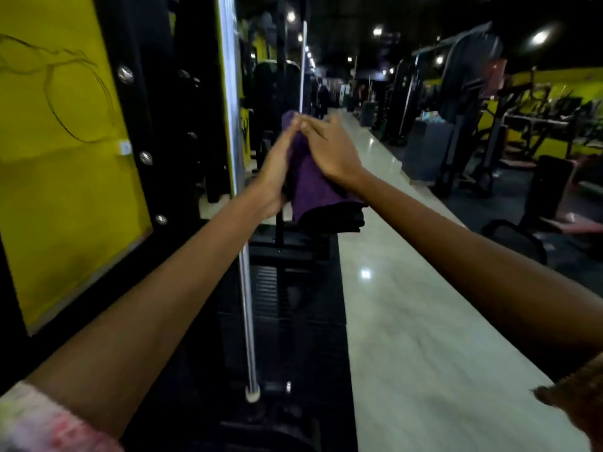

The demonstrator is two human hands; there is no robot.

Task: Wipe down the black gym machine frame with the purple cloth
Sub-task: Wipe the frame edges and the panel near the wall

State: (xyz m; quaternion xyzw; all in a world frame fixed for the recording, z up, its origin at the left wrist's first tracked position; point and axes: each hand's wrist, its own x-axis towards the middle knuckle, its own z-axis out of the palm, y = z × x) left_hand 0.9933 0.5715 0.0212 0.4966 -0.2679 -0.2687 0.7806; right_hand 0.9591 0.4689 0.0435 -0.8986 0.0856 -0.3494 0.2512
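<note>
Through the head camera I see both arms extended forward at mid-frame, with the purple cloth (310,184) held between the two hands. The left hand (272,177) lies flat against the cloth's left side, fingers straight and pointing up and forward. The right hand (329,148) lies over the cloth's upper right side, fingers likewise extended, and its fingertips meet those of the left hand at the top of the cloth. Neither hand shows curled fingers; both press the fabric with flat palms. The cloth hangs folded, its lower edge dark and layered just below the right wrist. I cannot tell whether the cloth touches any machine part behind it. The black gym machine frame (137,125) stands at the left, an upright carrying several round bolts and bordering a yellow panel (55,158) marked with a thin line drawing. Just right of the frame, a chrome guide rod (248,321) runs vertically down to a white foot near the floor, passing behind the left forearm. Dark weight plates (270,288) sit beside the rod, below the cloth. A pale glossy floor aisle (408,305) extends forward on the right, with other gym machines (473,109) standing well apart along it under ceiling lights (540,37).
</note>
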